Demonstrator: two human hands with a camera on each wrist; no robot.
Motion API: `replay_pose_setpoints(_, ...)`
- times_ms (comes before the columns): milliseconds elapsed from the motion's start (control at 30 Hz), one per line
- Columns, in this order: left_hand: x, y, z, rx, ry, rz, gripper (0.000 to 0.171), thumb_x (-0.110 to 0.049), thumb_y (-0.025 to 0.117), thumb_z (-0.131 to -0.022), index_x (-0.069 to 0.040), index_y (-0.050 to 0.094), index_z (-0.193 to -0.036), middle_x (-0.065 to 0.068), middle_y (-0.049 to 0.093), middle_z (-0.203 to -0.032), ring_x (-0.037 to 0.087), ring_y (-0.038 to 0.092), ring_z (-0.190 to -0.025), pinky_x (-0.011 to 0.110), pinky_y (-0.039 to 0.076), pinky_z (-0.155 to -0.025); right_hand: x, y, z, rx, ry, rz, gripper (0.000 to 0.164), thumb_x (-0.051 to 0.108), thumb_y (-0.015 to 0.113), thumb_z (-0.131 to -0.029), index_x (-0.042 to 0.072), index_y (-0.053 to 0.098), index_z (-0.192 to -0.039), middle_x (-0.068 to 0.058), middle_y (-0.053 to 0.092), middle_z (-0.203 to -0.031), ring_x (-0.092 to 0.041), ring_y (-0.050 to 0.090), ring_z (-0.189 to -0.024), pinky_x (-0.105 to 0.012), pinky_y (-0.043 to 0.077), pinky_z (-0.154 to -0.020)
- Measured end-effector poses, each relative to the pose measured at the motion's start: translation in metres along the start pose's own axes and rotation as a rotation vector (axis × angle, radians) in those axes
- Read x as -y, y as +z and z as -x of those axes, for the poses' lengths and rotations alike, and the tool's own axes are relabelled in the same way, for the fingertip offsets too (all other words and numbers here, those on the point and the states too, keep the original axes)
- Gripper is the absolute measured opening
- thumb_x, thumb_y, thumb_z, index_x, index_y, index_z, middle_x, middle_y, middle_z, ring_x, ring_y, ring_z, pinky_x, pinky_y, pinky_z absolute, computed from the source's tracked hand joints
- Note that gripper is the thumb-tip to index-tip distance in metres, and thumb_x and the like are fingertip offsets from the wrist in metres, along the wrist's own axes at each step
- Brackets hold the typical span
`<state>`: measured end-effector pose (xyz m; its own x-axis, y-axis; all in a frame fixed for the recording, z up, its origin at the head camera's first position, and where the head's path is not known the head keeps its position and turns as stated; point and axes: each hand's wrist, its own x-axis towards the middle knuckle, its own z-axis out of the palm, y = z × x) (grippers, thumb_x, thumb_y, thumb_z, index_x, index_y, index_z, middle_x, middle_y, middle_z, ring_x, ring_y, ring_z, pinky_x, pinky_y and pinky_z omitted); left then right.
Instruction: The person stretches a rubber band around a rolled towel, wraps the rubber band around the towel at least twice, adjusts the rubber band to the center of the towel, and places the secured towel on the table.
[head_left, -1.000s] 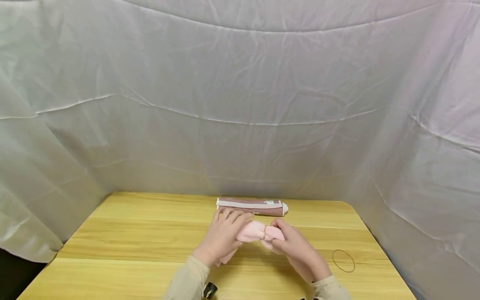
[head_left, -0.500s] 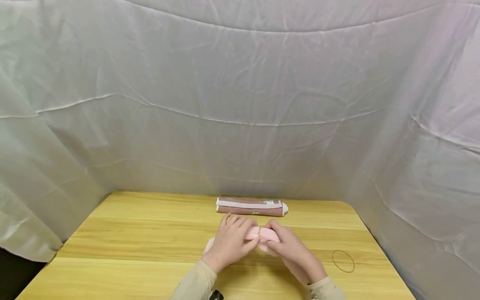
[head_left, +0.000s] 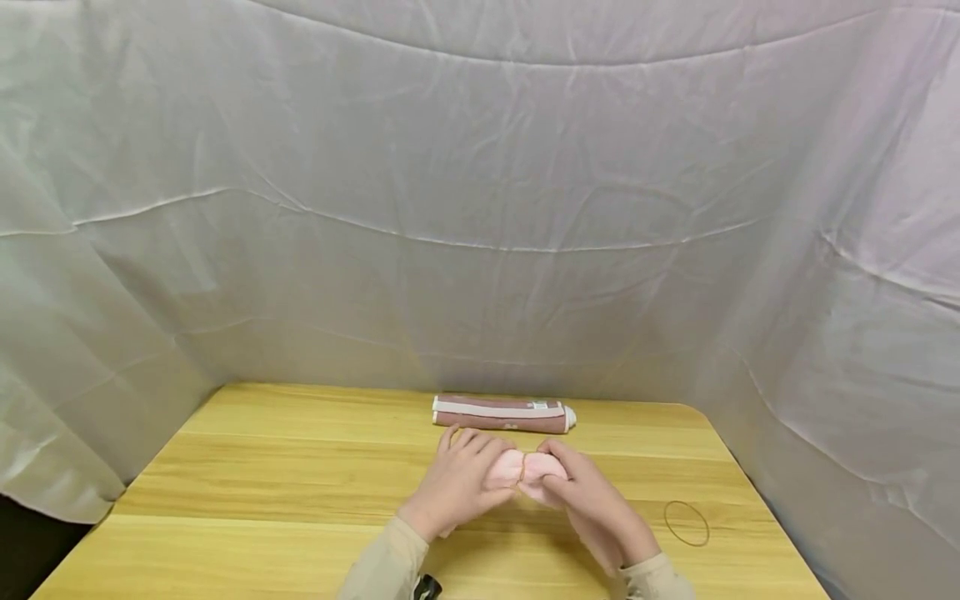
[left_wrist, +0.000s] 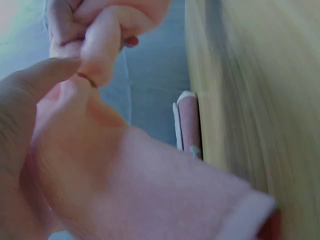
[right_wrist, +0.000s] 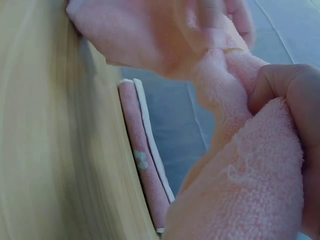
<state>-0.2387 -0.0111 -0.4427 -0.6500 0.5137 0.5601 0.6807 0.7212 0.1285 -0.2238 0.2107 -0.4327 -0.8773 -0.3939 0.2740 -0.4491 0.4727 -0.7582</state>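
Observation:
Both hands hold a pink towel (head_left: 504, 469) above the table, its middle cinched by a thin rubber band (head_left: 522, 468). The left hand (head_left: 459, 485) grips the left part of it, thumb close to the band in the left wrist view. On the other side, the right hand (head_left: 588, 490) pinches the towel between thumb and fingers. Gathered cloth (right_wrist: 240, 185) bulges around the right hand in the right wrist view. Loose towel (left_wrist: 150, 185) spreads below the left hand in the left wrist view, ending in a pale hem.
A rolled dark-pink towel (head_left: 498, 413) with a white stripe lies near the back edge of the wooden table (head_left: 285, 475). To the right rests another rubber band (head_left: 687, 523), a loose loop. Grey cloth curtains (head_left: 480, 183) hang behind and at the sides.
The left hand has moved slightly right and closer to the band, its thumb now beside it. The right hand has stayed nearly in place, and the towel's left part is now mostly behind the left hand.

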Motion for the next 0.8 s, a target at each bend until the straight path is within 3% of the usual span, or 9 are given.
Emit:
replay_pose_setpoints(133,0.006,-0.001,0.001,0.031,-0.005,-0.048,0.061,-0.045,0.08,-0.072,-0.026,0.057,-0.125,-0.007,0.067,-0.118,0.016,0.058,-0.11,0.054,0.033,-0.108,-0.001,-0.003,0.0,-0.003,0.014,-0.012,0.02,0.0,0.059,-0.08,0.01,0.057,-0.098,-0.002,0.06,-0.084,-0.005,0.051,-0.073,-0.021,0.046,-0.066)
replay_pose_setpoints(300,0.013,-0.001,0.003,0.022,-0.022,-0.065,0.055,-0.033,0.082,-0.072,-0.026,0.059,-0.122,-0.007,0.071,-0.114,0.017,0.064,-0.104,0.055,0.032,-0.108,-0.007,-0.006,0.001,-0.004,0.036,0.01,0.021,0.001,0.058,-0.079,0.013,0.057,-0.096,-0.003,0.06,-0.083,-0.006,0.052,-0.073,-0.022,0.046,-0.066)
replay_pose_setpoints(567,0.02,-0.003,0.002,-0.122,0.021,-0.068,0.038,-0.031,0.083,-0.071,-0.024,0.064,-0.103,-0.008,0.069,-0.094,0.014,0.066,-0.089,0.046,0.044,-0.101,-0.015,-0.008,0.0,-0.013,0.006,0.11,0.032,0.001,0.063,-0.072,0.014,0.06,-0.101,0.002,0.063,-0.087,-0.004,0.053,-0.076,-0.022,0.047,-0.068)
replay_pose_setpoints(700,0.021,-0.003,0.002,-0.175,0.021,-0.041,0.035,-0.03,0.083,-0.071,-0.021,0.063,-0.099,-0.007,0.068,-0.089,0.013,0.066,-0.083,0.042,0.05,-0.094,-0.016,-0.007,0.0,-0.023,-0.016,0.212,0.037,0.004,0.066,-0.074,0.012,0.061,-0.11,0.0,0.067,-0.095,-0.005,0.055,-0.079,-0.023,0.047,-0.07)
replay_pose_setpoints(800,0.021,-0.002,0.001,-0.213,0.004,-0.047,0.035,-0.029,0.083,-0.07,-0.02,0.063,-0.098,-0.007,0.067,-0.087,0.012,0.066,-0.079,0.041,0.052,-0.087,-0.014,-0.005,0.0,-0.067,0.012,0.292,0.041,0.005,0.067,-0.076,0.009,0.061,-0.117,-0.004,0.069,-0.107,-0.012,0.061,-0.091,-0.031,0.052,-0.08)
